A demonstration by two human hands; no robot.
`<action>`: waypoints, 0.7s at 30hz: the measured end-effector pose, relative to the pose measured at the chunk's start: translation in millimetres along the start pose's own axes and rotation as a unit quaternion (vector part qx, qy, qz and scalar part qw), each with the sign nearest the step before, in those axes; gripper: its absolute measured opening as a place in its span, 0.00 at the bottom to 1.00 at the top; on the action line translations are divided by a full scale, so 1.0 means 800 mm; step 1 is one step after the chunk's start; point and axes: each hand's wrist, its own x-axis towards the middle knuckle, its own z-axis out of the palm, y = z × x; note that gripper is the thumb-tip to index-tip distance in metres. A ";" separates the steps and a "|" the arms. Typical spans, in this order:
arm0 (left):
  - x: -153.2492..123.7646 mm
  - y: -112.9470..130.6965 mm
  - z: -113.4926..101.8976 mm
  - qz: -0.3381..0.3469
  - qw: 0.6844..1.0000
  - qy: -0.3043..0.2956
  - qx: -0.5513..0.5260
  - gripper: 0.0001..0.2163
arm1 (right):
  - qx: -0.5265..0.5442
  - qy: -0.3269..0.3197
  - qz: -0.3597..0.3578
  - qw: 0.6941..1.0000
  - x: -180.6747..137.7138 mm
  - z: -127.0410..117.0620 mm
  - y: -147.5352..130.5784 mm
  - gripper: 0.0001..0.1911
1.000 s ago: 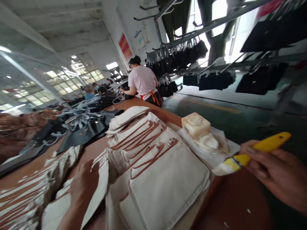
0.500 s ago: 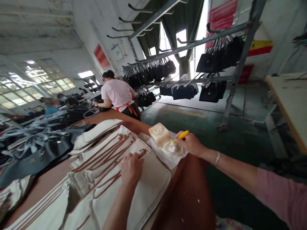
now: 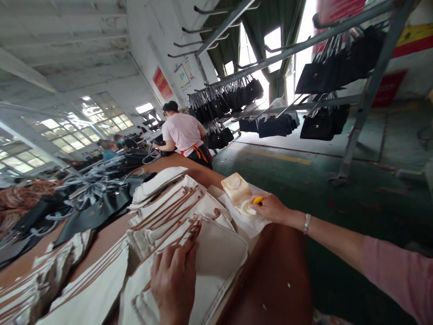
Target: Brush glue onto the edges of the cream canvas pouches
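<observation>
My left hand (image 3: pixel 174 277) is on the near stack of cream fabric pieces (image 3: pixel 219 257) with brown edging. Its thumb and forefinger close on the brown-edged top of a piece (image 3: pixel 193 229), and the other fingers curl over the fabric. Farther right, my right hand (image 3: pixel 272 208) grips a brush by its yellow handle (image 3: pixel 257 200). The brush tip is down in a pale, glue-like paste (image 3: pixel 244 207), partly hidden by the hand. This paste lies in an open, yellowed plastic container (image 3: pixel 235 185) on a white sheet (image 3: pixel 252 228).
More cream pieces (image 3: pixel 165 205) lie in overlapping stacks on the brown table (image 3: pixel 267 275). Black bags (image 3: pixel 96 210) with wrapped handles cover its left side. A co-worker (image 3: pixel 182 131) bends over the far end. A metal rack (image 3: pixel 363 113) hung with black bags stands beyond.
My left hand has come nearer and lower, and the brown-edged top now rises between its fingers. The brush handle has tipped, showing less of its length. The view has swung left.
</observation>
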 end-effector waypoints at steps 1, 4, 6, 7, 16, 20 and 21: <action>0.003 0.002 -0.001 -0.001 1.000 0.001 -0.023 0.04 | 0.000 -0.004 -0.003 1.000 0.000 -0.001 -0.001 0.08; 0.011 0.007 -0.001 -0.021 0.995 0.010 -0.096 0.04 | -0.002 -0.006 -0.016 1.000 -0.002 -0.008 -0.007 0.09; 0.015 0.004 0.001 -0.054 0.992 0.006 -0.118 0.05 | -0.005 -0.014 -0.028 0.999 -0.004 -0.014 -0.011 0.08; 0.017 0.001 0.002 -0.073 0.989 -0.013 -0.129 0.06 | -0.007 -0.022 -0.036 0.999 -0.006 -0.017 -0.012 0.07; 0.065 -0.026 0.029 -0.180 0.868 -0.438 -0.148 0.09 | 0.094 -0.032 -0.034 0.994 -0.032 -0.057 -0.023 0.07; 0.079 -0.020 0.054 -0.110 0.892 -0.432 -0.068 0.06 | 0.197 0.095 0.152 0.964 -0.029 -0.038 -0.007 0.17; 0.081 -0.019 0.059 -0.104 0.895 -0.429 -0.061 0.06 | 0.206 0.117 0.179 0.955 -0.029 -0.032 -0.001 0.20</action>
